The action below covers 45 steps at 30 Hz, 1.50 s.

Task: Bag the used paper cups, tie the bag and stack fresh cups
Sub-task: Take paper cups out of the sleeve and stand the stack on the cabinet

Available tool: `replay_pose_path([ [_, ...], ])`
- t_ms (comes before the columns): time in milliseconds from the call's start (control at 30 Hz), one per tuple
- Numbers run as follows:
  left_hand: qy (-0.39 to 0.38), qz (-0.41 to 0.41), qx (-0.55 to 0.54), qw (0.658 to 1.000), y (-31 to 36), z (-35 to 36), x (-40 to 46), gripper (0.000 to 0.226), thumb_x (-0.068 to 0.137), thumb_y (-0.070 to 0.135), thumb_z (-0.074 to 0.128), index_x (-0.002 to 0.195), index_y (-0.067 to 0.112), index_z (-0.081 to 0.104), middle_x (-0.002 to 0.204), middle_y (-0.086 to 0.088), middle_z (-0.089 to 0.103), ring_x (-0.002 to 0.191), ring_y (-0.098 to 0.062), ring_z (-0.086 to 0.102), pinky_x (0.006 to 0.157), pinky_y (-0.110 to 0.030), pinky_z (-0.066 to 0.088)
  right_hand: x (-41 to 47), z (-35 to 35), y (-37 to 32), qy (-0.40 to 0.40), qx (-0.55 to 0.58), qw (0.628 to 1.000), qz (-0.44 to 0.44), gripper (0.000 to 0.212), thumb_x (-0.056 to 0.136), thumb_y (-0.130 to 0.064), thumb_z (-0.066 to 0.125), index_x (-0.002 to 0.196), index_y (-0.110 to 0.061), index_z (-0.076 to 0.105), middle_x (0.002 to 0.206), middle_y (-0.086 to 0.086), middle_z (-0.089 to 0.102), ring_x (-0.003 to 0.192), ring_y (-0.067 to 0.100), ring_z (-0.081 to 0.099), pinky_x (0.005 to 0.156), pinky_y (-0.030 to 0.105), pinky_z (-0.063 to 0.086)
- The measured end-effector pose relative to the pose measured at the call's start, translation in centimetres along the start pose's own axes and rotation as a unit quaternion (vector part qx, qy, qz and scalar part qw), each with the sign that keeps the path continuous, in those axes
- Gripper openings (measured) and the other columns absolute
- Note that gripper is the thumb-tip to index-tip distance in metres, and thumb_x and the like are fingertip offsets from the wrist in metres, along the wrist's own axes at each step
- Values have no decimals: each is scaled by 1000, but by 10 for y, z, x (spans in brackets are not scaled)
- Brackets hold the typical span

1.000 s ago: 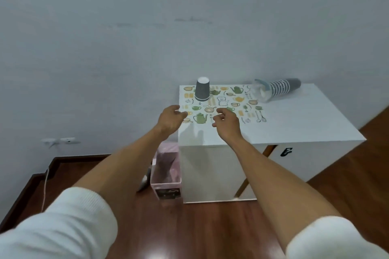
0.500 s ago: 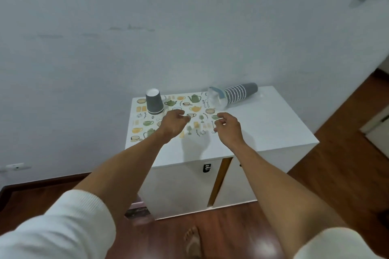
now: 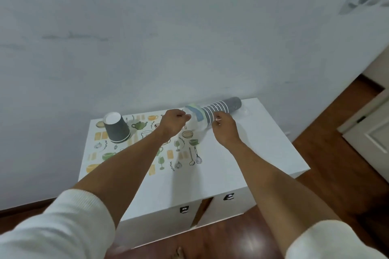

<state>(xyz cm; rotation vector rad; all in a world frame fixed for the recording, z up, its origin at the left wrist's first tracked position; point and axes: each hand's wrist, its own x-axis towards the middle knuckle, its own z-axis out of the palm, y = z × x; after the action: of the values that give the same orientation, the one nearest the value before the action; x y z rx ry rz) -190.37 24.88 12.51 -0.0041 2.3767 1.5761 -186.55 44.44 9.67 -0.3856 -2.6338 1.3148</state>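
A stack of grey paper cups [image 3: 224, 108] lies on its side in a clear plastic wrapper [image 3: 196, 122] at the back of the white cabinet top [image 3: 256, 153]. My left hand [image 3: 173, 123] has its fingers curled and pinches the wrapper's loose open end. My right hand [image 3: 225, 129] pinches the wrapper from the other side, just in front of the cup rims. A single grey cup [image 3: 116, 130] stands upside down at the back left, on a placemat [image 3: 147, 160] printed with kitchenware.
The cabinet stands against a pale wall, with two front doors [image 3: 231, 204] below its top. Dark wooden floor [image 3: 341, 174] runs to the right, where a white door [image 3: 370, 132] stands. My bare toes [image 3: 179, 252] show at the bottom edge.
I have stepped closer and to the right. Both hands moved from above the placemat back to the wrapped cup stack and took hold of its wrapper.
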Motion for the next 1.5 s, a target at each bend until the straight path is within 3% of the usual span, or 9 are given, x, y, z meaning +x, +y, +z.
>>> replay_pose_path([
  [267, 18, -43, -36, 998, 6, 35, 48, 46, 87, 33, 78, 97, -11, 71, 79, -13, 64, 75, -23, 60, 66, -33, 42, 72, -16, 24, -47, -194, 980, -24, 72, 89, -8, 63, 153, -15, 31, 159, 12, 27, 148, 34, 21, 115, 46, 32],
  [433, 60, -112, -66, 990, 17, 50, 59, 18, 81, 10, 82, 78, 2, 66, 71, -11, 62, 48, -7, 61, 53, -24, 42, 117, -29, 38, -127, -285, 950, -19, 93, 90, -16, 66, 160, -25, 5, 169, 5, -4, 155, 30, -6, 121, 55, 15],
  [533, 79, -124, -90, 985, 31, 53, 67, 29, 84, 0, 76, 62, 6, 59, 63, -8, 53, 50, -16, 51, 52, -24, 41, 136, -34, 50, -168, -336, 926, -40, 92, 89, -24, 68, 159, -24, 8, 169, 6, -10, 155, 31, -11, 122, 55, 11],
  [767, 126, -142, -128, 973, 38, 44, 77, 2, 93, 10, 61, 93, 9, 62, 106, -15, 63, 93, -27, 59, 78, -36, 51, 146, -42, 68, -206, -386, 886, -155, 81, 80, -20, 71, 145, -29, 25, 143, 12, 38, 136, 38, 34, 104, 55, 34],
  [867, 117, -166, -144, 968, 30, 40, 77, 23, 93, 14, 57, 114, 6, 62, 118, -20, 65, 100, -31, 61, 92, -45, 54, 144, -44, 70, -243, -385, 874, -171, 94, 85, -1, 64, 155, -41, 14, 146, 14, 33, 133, 38, 39, 99, 51, 42],
  [967, 97, -186, -182, 961, 29, 37, 71, 16, 90, 20, 56, 103, 12, 62, 102, -12, 65, 88, -29, 59, 83, -39, 48, 145, -47, 64, -263, -376, 875, -151, 94, 89, 4, 57, 157, -43, 14, 146, 21, 32, 117, 39, 55, 88, 45, 53],
  [1167, 74, -187, -156, 967, 25, 23, 71, 7, 87, 21, 69, 90, 16, 65, 83, 0, 59, 65, -15, 44, 65, -32, 30, 143, -43, 42, -217, -441, 862, -122, 35, 88, 0, 55, 122, -8, 55, 119, 13, 58, 111, 32, 62, 83, 35, 49],
  [1333, 129, -160, -150, 967, 15, 11, 76, 1, 83, 12, 74, 84, 12, 74, 72, 2, 72, 64, -12, 68, 64, -25, 43, 145, -34, 31, -195, -462, 859, -102, 29, 86, 5, 56, 111, -6, 63, 108, 11, 60, 107, 32, 65, 79, 33, 49],
  [1500, 158, -113, -114, 974, -2, -14, 73, 6, 85, 4, 71, 82, 5, 75, 77, -5, 67, 68, -18, 57, 65, -24, 46, 145, -33, 33, -171, -537, 819, -102, 34, 84, 4, 63, 116, -8, 62, 114, 9, 64, 111, 27, 62, 87, 31, 48],
])
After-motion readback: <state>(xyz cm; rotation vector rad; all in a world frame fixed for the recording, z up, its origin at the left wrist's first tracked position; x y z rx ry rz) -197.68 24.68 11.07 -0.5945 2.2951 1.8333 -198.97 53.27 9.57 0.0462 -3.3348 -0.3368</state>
